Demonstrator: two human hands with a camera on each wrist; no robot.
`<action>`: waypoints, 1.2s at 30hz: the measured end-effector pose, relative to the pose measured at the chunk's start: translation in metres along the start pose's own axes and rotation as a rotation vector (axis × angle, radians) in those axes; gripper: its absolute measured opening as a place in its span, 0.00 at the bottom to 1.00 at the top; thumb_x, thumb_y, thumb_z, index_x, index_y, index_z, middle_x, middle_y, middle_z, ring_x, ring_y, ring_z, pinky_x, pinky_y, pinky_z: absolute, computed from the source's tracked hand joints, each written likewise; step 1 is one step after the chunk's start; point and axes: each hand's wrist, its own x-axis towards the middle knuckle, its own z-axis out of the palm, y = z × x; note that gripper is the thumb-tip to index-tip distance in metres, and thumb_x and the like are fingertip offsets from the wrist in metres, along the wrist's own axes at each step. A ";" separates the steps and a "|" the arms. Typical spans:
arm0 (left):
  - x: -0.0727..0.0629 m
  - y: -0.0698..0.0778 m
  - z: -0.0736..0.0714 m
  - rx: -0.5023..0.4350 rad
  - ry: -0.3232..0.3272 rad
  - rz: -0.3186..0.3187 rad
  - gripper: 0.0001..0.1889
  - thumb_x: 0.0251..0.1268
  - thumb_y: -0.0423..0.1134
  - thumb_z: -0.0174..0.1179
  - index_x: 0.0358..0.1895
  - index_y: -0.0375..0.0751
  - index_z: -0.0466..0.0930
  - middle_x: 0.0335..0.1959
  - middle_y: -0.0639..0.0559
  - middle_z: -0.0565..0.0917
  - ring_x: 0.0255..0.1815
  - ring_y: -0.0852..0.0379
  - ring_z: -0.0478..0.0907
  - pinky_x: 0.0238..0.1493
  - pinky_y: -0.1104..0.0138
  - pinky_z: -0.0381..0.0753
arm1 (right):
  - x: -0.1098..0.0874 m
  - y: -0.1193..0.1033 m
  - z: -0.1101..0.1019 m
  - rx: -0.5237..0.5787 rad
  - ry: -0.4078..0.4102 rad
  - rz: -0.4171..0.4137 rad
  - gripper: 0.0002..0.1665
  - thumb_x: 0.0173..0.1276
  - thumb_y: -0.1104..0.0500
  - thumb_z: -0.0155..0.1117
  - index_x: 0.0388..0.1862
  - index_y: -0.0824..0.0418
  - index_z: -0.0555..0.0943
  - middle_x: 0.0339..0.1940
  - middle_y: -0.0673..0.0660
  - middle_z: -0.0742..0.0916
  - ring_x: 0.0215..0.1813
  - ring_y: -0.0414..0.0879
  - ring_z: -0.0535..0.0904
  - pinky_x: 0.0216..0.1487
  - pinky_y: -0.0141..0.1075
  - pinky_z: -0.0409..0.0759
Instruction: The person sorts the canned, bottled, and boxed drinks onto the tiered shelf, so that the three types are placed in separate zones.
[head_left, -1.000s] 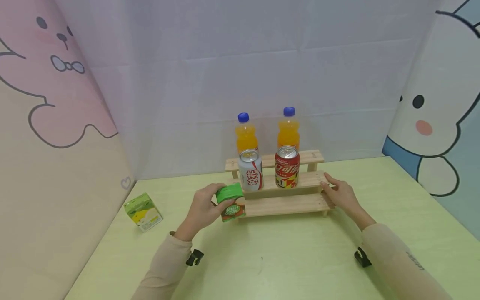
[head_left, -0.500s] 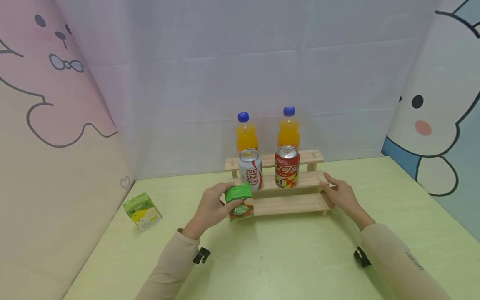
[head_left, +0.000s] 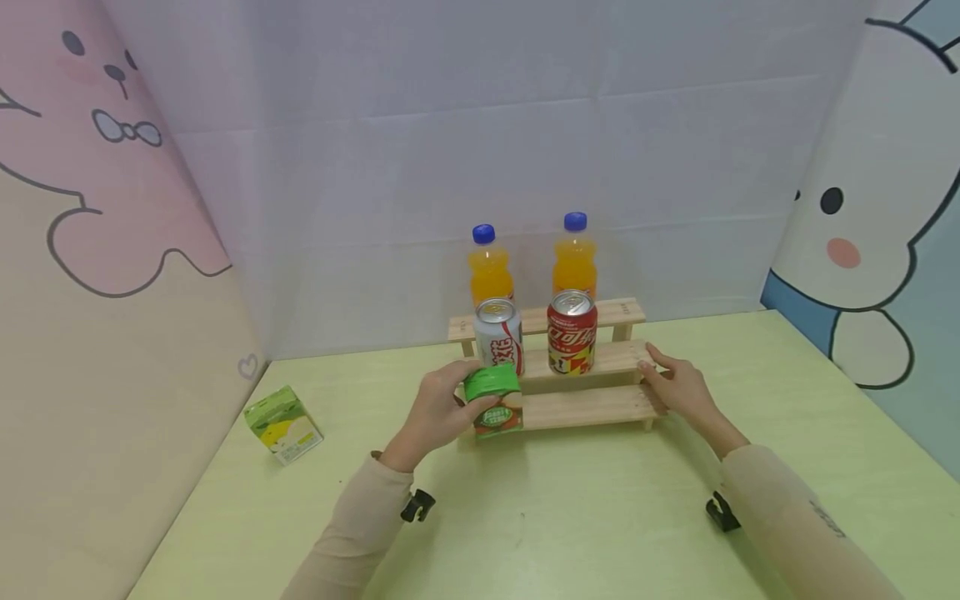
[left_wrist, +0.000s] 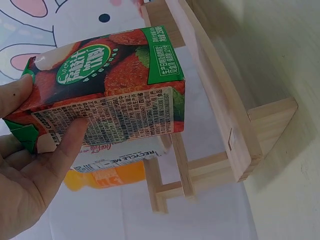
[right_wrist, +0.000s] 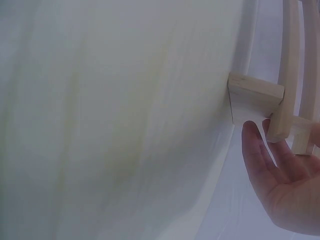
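My left hand grips a green-topped juice carton at its left side, thumb across the front. In the left wrist view the carton shows red fruit pictures and a printed side panel, close over the front step of a three-tier wooden rack. My right hand holds the rack's right end, fingertips around the ends of the slats in the right wrist view. On the middle tier stand a white soda can, partly hidden by the carton, and a red cola can.
Two orange drink bottles with blue caps stand on the top tier, partly hidden behind the cans. A yellow-green carton lies tilted on the pale green table at the left. A white curtain hangs behind the rack.
My left hand has carried the juice carton rightward along the front tier, now overlapping the lower part of the white can. My right hand stays on the rack's right end.
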 end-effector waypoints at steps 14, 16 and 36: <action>0.008 0.004 0.015 -0.062 0.025 0.050 0.17 0.47 0.29 0.68 0.42 0.30 0.76 0.36 0.44 0.81 0.30 0.56 0.74 0.20 0.73 0.77 | 0.000 0.000 0.000 -0.008 0.000 -0.011 0.34 0.72 0.48 0.45 0.67 0.69 0.57 0.41 0.74 0.81 0.25 0.48 0.74 0.20 0.36 0.67; 0.010 0.005 0.017 -0.076 0.030 0.058 0.17 0.47 0.29 0.68 0.42 0.30 0.76 0.36 0.43 0.81 0.30 0.56 0.74 0.20 0.72 0.78 | -0.001 0.000 0.000 -0.010 0.001 -0.014 0.34 0.72 0.48 0.45 0.67 0.69 0.57 0.41 0.74 0.81 0.26 0.49 0.75 0.19 0.36 0.67; 0.028 0.020 0.037 -0.067 0.019 0.036 0.18 0.50 0.32 0.67 0.45 0.32 0.77 0.39 0.45 0.82 0.34 0.56 0.75 0.26 0.74 0.76 | -0.001 -0.001 -0.001 -0.023 0.003 -0.016 0.33 0.72 0.49 0.46 0.67 0.69 0.57 0.40 0.73 0.82 0.34 0.56 0.78 0.24 0.36 0.69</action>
